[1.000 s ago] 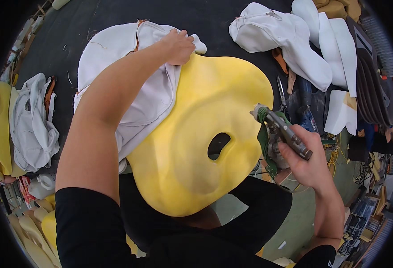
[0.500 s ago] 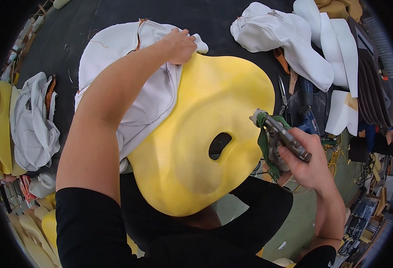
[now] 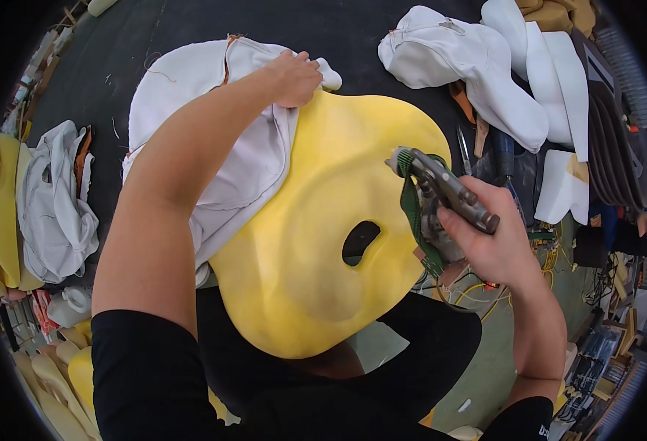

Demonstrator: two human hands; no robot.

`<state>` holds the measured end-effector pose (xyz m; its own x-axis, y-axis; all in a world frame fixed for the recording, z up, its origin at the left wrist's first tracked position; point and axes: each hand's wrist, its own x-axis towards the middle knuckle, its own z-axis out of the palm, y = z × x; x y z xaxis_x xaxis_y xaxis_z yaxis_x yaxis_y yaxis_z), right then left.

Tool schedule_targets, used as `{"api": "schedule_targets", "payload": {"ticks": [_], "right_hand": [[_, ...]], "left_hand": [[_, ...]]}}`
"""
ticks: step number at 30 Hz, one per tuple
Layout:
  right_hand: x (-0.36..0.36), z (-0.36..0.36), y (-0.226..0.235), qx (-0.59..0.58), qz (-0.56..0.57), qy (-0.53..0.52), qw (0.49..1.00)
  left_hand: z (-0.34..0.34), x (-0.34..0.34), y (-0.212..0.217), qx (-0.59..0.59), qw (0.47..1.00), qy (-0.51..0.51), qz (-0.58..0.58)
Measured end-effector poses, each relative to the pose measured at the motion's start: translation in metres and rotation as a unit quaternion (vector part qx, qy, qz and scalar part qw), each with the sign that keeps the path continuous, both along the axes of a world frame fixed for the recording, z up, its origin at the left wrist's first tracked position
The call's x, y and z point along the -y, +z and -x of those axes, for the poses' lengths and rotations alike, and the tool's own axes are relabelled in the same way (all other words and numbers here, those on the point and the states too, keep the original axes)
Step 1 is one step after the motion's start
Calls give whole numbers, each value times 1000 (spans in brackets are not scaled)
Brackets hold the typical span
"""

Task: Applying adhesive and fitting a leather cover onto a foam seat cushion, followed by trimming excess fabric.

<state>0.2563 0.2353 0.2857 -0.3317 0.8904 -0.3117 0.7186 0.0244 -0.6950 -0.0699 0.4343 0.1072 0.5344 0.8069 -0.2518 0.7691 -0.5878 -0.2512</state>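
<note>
The yellow foam cushion (image 3: 323, 242) leans against the person's lap at six o'clock, propped for working. At three o'clock the right hand (image 3: 496, 246) has its grip wrapped around a metal plier tool (image 3: 441, 187). At twelve o'clock the left hand (image 3: 294, 77) pinches the white fabric cover (image 3: 220, 140), tugging it over the foam edge above the dark bench (image 3: 353, 29).

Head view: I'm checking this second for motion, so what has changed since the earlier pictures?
Almost nothing. The right hand with the metal hand tool edged slightly toward the yellow foam cushion. The left hand kept gripping the white fabric cover at the cushion's top edge.
</note>
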Motion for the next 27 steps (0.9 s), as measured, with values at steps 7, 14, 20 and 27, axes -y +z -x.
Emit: {"api": "schedule_targets", "payload": {"ticks": [7,14,20,27], "right_hand": [[-16,-2,-27,-17,-181,91,979],[-12,12,-9,-27,-5,34,999],[-4,6,-3,-12,30,71,997],[10,-12,-4,-28,34,95,994]], "left_hand": [[-3,-1,3,5,1000,4,-5],[2,1,1,11,1000,3,-7],[-1,0,2,3,1000,10,3],[-5,0,3,4,1000,21,-2]]}}
